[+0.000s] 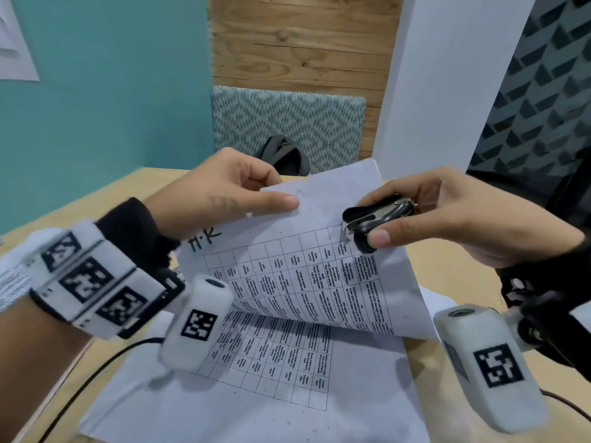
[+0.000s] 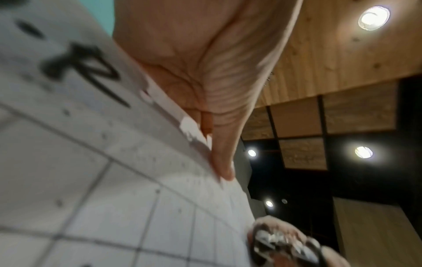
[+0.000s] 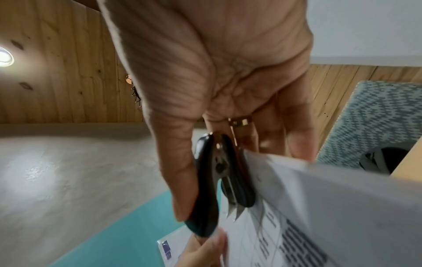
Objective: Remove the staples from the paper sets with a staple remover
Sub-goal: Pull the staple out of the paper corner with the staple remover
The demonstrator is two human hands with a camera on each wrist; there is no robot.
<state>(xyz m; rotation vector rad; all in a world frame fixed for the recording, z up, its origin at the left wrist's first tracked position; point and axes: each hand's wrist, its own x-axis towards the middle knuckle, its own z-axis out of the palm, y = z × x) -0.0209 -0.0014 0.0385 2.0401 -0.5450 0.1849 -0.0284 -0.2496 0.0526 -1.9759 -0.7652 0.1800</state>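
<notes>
A printed paper set (image 1: 307, 276) with a table grid is lifted off the desk, its top sheet curled up. My left hand (image 1: 236, 193) pinches the sheet's upper left corner between thumb and fingers; the left wrist view shows the thumb (image 2: 219, 162) pressed on the paper (image 2: 91, 162). My right hand (image 1: 447, 215) grips a black staple remover (image 1: 377, 219) between thumb and fingers. Its metal claws touch the sheet's upper right area. In the right wrist view the staple remover (image 3: 219, 180) is squeezed, claws against the paper (image 3: 319, 207). No staple is discernible.
Another printed sheet (image 1: 271, 378) lies flat on the wooden desk (image 1: 447, 270) under the lifted one. More papers (image 1: 12, 279) sit at the left edge. A black cable (image 1: 96, 372) runs across the desk's near left. A patterned chair (image 1: 287, 119) with a grey bag (image 1: 284, 155) stands behind.
</notes>
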